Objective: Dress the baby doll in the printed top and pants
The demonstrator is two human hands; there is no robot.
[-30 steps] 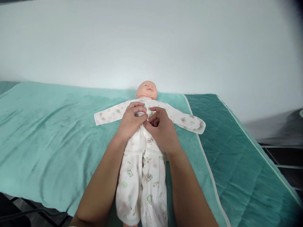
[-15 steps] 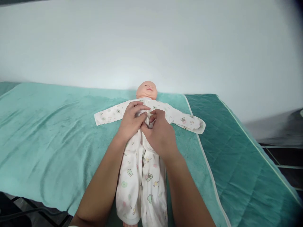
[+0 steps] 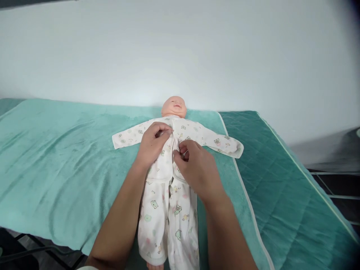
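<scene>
A baby doll (image 3: pixel 173 108) lies on its back, head toward the wall, dressed in a white printed baby shirt (image 3: pixel 160 170) and matching pants (image 3: pixel 153 225). Both shirt sleeves stretch out sideways. At the chest, my left hand (image 3: pixel 154 144) pinches the front edge of the shirt between thumb and forefinger. Lower and to the right, the fingers of my right hand (image 3: pixel 197 167) are curled in a pinch on the shirt front's other side, beside the centre opening. The exact bit of cloth under the right fingertips is partly hidden. One foot of the doll shows below a pant leg.
Under the doll spreads a light green blanket (image 3: pixel 70 161) with a pale border. A darker green quilted cover (image 3: pixel 287 187) lies to the right. A white wall (image 3: pixel 180 48) rises behind. Dark bars and a cable (image 3: pixel 42 249) show at lower left.
My hands have drawn apart. The left fingers have come together at the shirt edge, and the right hand has shifted down and right. More of the shirt front and hem shows.
</scene>
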